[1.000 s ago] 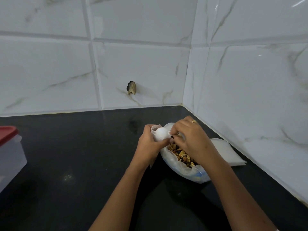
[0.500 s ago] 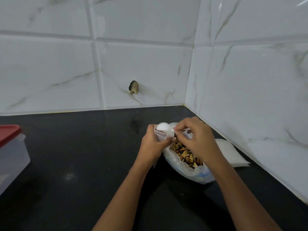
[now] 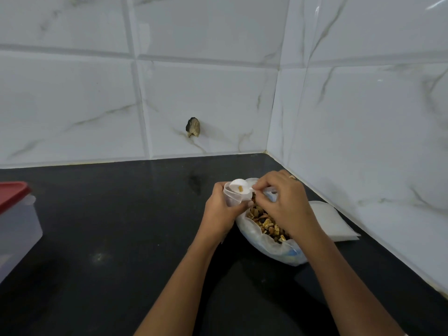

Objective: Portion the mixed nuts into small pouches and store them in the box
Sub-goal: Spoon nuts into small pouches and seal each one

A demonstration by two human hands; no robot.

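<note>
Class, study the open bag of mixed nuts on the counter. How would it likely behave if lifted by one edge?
The bag looks like thin, crumpled film, so it would probably sag rather than hold shape. Its mouth gapes wide over loose nuts, so tilting may spill them. Well filled, it is likely heavy for its size.

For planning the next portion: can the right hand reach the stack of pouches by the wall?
Probably yes: the stack lies uncovered beside the bag, but the right hand pinches a spoon.
</note>
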